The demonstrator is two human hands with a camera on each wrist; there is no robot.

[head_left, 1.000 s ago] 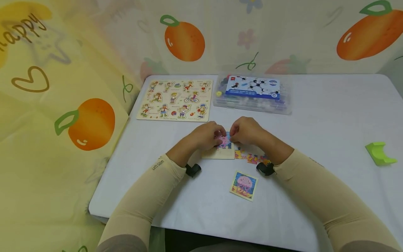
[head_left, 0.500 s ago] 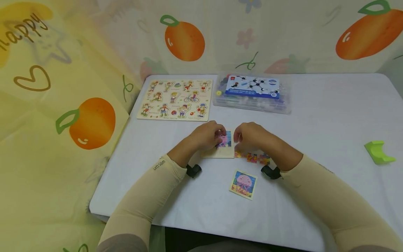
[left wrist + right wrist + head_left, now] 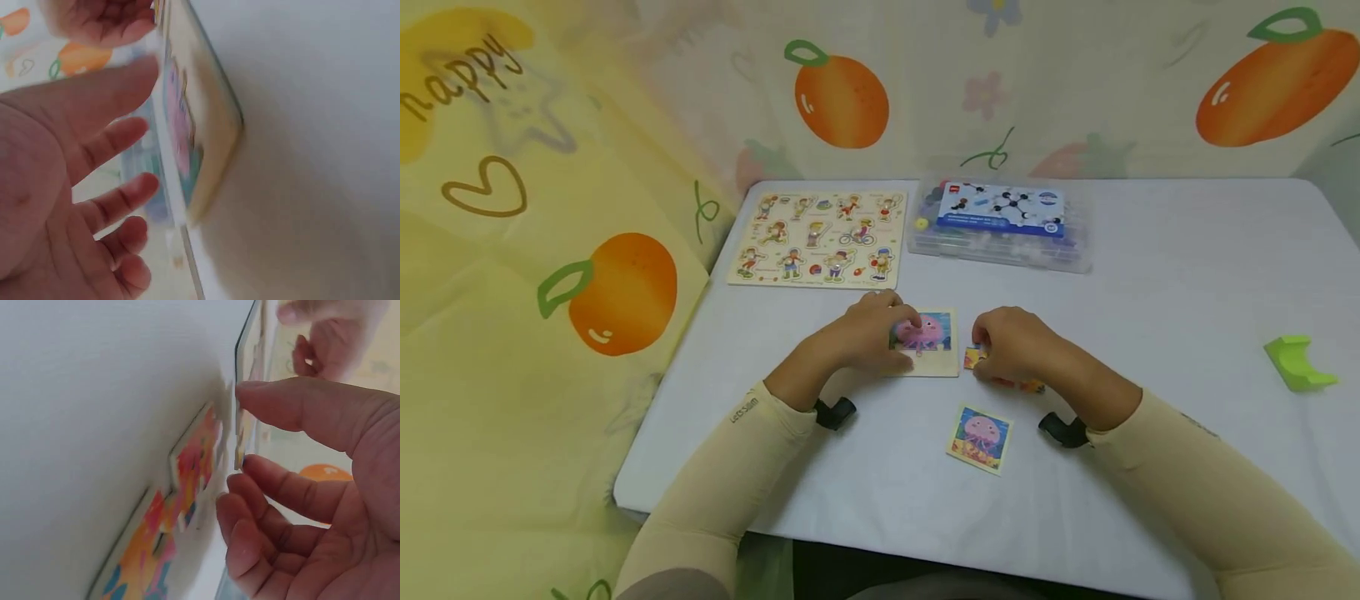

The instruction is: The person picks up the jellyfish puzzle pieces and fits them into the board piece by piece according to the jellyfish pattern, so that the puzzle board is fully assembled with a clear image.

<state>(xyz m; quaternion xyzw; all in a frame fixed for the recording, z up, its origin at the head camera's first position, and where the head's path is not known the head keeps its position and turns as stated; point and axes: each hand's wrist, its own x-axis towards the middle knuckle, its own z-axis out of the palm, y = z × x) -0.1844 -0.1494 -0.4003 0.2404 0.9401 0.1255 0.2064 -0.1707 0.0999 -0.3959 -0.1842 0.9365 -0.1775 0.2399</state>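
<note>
head view: right hand [image 3: 1017, 343] shifted from board [image 3: 937, 365] to loose pieces [image 3: 195, 449].

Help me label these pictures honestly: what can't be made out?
Head: left part of the puzzle board, covered by the left hand.
Head: parts of the loose pieces, behind the right hand.
Left wrist: detail on the puzzle board, blurred.
Right wrist: nearest piece, cut off by the bottom edge.
Head: lettering on the figure board, too small.

Left fingers [image 3: 122, 195] spread (right fingers [image 3: 306, 489] curled).
</note>
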